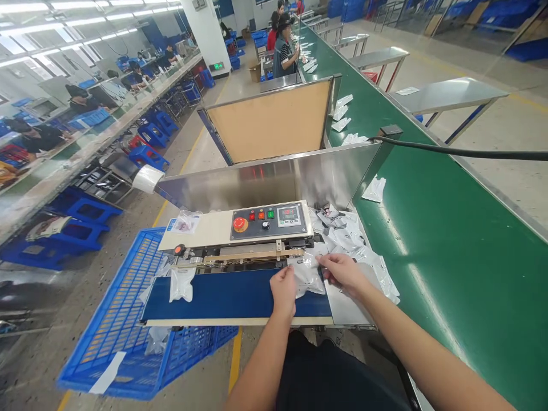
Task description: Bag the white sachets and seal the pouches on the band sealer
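Observation:
A clear plastic bag [306, 275] with contents lies at the sealing mouth of a band sealer [268, 228], over the blue conveyor strip [226, 298]. My left hand [283, 290] pinches the bag's near left side, resting on the blue strip. My right hand [342, 273] holds its right side, with the fingers spread across the top. Another sealed-looking clear bag [182, 284] lies on the strip's left part. A heap of loose plastic bags [342, 234] sits just behind my right hand.
A blue plastic crate [141, 325] sits on the floor below the sealer's left side. A green conveyor belt [449, 228] runs along the right, with a black cable [462, 150] above it. Stainless guard panels [274, 177] stand behind the sealer. A co-worker [285, 51] sits farther along the belt.

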The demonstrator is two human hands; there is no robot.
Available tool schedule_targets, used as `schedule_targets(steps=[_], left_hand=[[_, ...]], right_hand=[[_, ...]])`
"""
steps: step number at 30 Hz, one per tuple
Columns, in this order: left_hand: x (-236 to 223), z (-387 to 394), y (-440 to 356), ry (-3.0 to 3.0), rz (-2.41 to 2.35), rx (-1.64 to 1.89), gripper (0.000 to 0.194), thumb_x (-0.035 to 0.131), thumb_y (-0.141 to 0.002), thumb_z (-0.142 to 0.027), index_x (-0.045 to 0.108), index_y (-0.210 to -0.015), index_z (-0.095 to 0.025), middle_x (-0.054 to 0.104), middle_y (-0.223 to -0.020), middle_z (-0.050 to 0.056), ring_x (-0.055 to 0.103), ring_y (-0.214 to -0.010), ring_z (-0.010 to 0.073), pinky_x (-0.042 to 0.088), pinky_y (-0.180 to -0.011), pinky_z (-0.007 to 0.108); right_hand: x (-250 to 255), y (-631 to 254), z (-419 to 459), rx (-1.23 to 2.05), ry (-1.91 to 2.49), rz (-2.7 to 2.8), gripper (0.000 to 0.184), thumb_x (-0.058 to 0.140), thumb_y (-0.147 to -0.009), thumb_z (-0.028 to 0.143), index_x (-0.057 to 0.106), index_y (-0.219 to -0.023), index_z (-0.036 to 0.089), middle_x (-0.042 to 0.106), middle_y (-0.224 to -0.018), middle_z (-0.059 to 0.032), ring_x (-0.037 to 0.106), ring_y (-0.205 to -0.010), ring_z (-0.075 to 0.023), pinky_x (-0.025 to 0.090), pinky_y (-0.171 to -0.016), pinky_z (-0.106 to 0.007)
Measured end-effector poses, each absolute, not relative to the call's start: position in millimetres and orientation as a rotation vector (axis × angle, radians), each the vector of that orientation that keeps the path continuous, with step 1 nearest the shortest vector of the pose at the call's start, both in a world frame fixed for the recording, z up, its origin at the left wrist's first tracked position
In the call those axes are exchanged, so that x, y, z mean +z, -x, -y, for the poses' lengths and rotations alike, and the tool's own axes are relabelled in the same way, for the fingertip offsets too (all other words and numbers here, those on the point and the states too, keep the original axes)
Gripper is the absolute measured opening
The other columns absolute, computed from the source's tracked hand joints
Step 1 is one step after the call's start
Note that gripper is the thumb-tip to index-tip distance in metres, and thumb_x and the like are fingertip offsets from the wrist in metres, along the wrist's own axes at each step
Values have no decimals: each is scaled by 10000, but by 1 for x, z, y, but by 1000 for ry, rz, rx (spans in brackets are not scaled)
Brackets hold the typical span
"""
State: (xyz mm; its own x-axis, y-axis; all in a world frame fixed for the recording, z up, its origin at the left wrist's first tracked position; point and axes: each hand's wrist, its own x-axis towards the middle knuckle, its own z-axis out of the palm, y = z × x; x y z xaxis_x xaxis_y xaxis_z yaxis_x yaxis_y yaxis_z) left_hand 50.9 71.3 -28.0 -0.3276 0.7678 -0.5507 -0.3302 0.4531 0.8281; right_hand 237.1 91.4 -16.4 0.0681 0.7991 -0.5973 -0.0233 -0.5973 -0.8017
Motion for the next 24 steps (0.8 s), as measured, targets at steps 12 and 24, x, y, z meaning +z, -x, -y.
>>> schedule_targets(steps=[12, 24], left_hand=[[-11, -19, 12, -658, -1862, 1495, 580, 757, -924, -616, 801, -1234, -127, 805, -1017, 126, 740, -808, 212, 625, -789, 361], [9, -16, -73, -1496, -1471, 1310, 337, 618, -1067, -444, 829, -1080, -182, 819, -1054, 137, 790, -971, 263, 668, -905, 419]], right_hand=[[-148, -443, -63, 816, 2442, 848, 299, 758, -715, 438, 826, -827, 168, 774, -767, -142, 733, -745, -306, 522, -662, -371], [-79, -409, -34, 280, 1898, 976, 346, 687, -895, 557, 682, -898, 211, 696, -1471, -199, 757, -916, -232, 585, -768, -346]])
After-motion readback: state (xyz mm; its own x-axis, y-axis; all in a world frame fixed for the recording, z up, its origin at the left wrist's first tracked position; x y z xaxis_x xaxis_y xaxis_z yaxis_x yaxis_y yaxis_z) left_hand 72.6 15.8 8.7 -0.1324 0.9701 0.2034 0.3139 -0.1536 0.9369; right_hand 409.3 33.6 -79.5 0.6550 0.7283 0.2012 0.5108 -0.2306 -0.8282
